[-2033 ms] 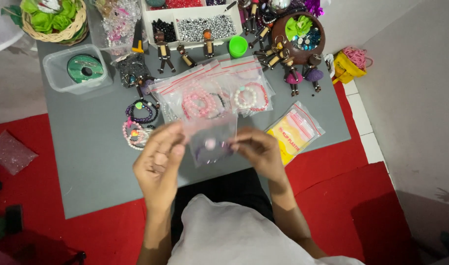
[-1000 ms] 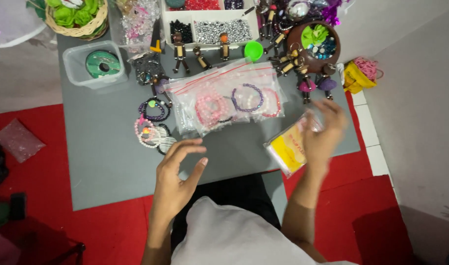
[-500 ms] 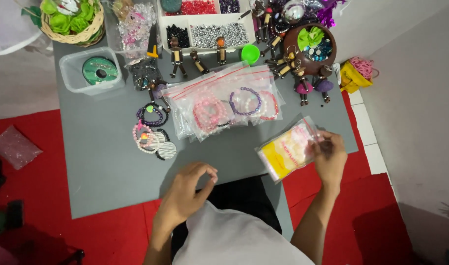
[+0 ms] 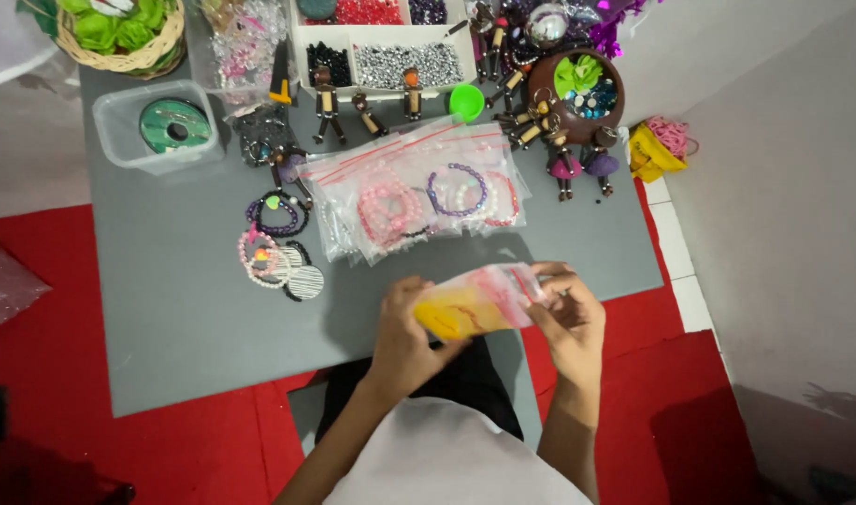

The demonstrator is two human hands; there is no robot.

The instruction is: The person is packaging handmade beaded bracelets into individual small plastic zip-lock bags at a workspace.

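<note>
Both hands, left hand [image 4: 407,335] and right hand [image 4: 568,323], pinch a stack of small clear bags [image 4: 474,304] with yellow contents above the grey table's [image 4: 185,318] near edge; bagged bead bracelets [image 4: 418,192] lie just beyond, loose bracelets [image 4: 273,238] further left.

A person seen from above, wearing a plain white short-sleeved top and dark black trousers. Both forearms are bare, with no watch, bracelet or ring visible on the left hand [image 4: 404,332] or the right hand [image 4: 568,323]. Fingernails look short and unpainted.
</note>
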